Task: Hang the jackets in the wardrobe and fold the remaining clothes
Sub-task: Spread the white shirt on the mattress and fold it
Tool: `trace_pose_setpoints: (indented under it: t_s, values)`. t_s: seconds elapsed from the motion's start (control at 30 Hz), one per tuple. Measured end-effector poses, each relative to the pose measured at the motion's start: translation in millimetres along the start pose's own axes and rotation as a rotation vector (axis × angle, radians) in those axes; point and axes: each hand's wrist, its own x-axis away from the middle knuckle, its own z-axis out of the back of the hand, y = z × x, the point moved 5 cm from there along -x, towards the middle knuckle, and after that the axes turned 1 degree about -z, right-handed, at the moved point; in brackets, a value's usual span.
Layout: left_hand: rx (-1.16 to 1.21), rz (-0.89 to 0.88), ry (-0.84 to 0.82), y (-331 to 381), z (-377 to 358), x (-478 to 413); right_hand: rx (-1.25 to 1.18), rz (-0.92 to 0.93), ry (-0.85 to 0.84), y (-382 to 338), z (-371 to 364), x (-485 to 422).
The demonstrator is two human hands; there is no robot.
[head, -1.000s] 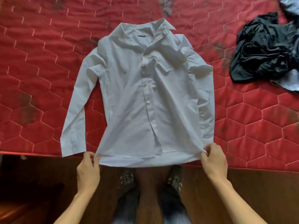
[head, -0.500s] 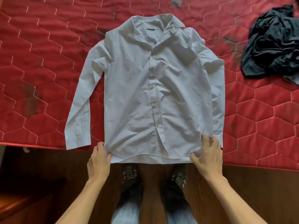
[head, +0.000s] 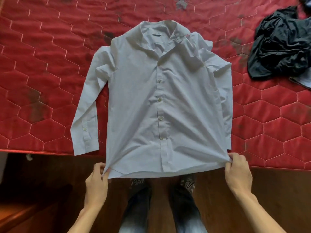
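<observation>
A white button-up shirt [head: 161, 101] lies front side up on the red quilted mattress [head: 42, 68], collar away from me, its hem hanging over the near edge. My left hand [head: 96, 180] pinches the hem's left corner. My right hand [head: 237, 172] pinches the right corner, and the hem is pulled taut between them. The shirt's left sleeve lies straight along the body; the right sleeve is folded close against the side.
A crumpled black garment [head: 279, 46] lies on the mattress at the far right, with a pale cloth [head: 303, 81] under its lower edge. Dark wooden floor [head: 50, 182] runs below the mattress edge. My legs and feet [head: 161, 199] stand between my arms.
My hands went from pressing flat on the hem half a second ago to pinching its corners and drawing them apart and toward me. The shirt front looks smoother and straighter.
</observation>
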Motion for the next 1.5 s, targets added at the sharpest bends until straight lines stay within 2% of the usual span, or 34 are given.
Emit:
trace_pose_setpoints:
  t_s: [0.07,0.13,0.23,0.4,0.73,0.87,0.97,1.13,1.27,1.5]
  values:
    - [-0.054,0.064,-0.111,-16,-15,-3,0.031,-0.08,-0.089,9,-13,6]
    - [-0.049,0.21,-0.199,-33,-27,-7,0.037,-0.207,-0.179,15,-23,11]
    - [-0.046,0.328,-0.189,-40,-33,-10,-0.063,-0.303,-0.188,15,-30,19]
    - [-0.058,0.181,-0.06,5,-28,-17,-0.324,-0.357,-0.007,3,-11,5]
    - [0.072,-0.116,-0.224,145,-100,-4,-0.457,-0.47,-0.281,20,-22,-57]
    - [0.068,-0.185,-0.292,212,-134,8,-0.797,-0.519,-0.302,27,-12,-69]
    - [0.092,-0.223,-0.31,263,-158,17,-0.999,-0.561,-0.213,44,18,-89]
    - [0.134,-0.306,-0.334,343,-196,14,-1.108,-0.564,0.13,104,89,-163]
    - [0.091,-0.359,-0.291,390,-213,-1,-1.13,-0.544,0.318,146,145,-226]
    - [-0.055,-0.403,-0.289,464,-226,-59,-1.129,-0.53,0.434,174,221,-332]
